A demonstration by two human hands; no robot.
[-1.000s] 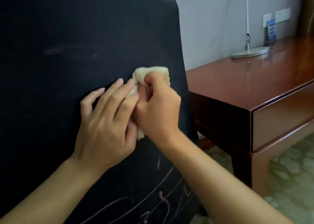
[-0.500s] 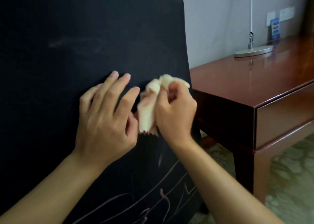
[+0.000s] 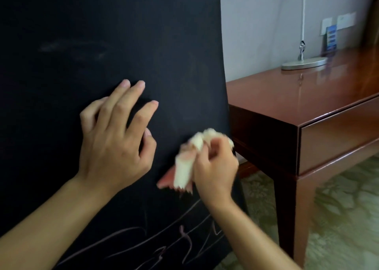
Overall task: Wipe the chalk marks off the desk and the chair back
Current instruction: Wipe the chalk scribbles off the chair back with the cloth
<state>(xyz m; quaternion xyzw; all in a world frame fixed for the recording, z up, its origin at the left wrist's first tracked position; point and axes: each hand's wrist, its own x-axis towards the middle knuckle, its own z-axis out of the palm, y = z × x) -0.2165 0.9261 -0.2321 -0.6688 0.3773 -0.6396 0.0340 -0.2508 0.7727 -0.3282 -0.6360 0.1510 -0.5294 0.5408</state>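
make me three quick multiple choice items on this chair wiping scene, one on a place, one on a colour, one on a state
1. Where do clear chalk marks remain on the chair back?
A. top
B. bottom
C. nowhere

2. What colour is the desk?
A. white
B. reddish brown
C. green

3. What is the right hand doing?
A. gripping the cloth
B. lying flat
C. pointing

Key: 1 B, pink lines run below both hands; 2 B, glossy red-brown wood; 3 A, fingers curl round the crumpled cloth while the left hand rests open on the chair back.
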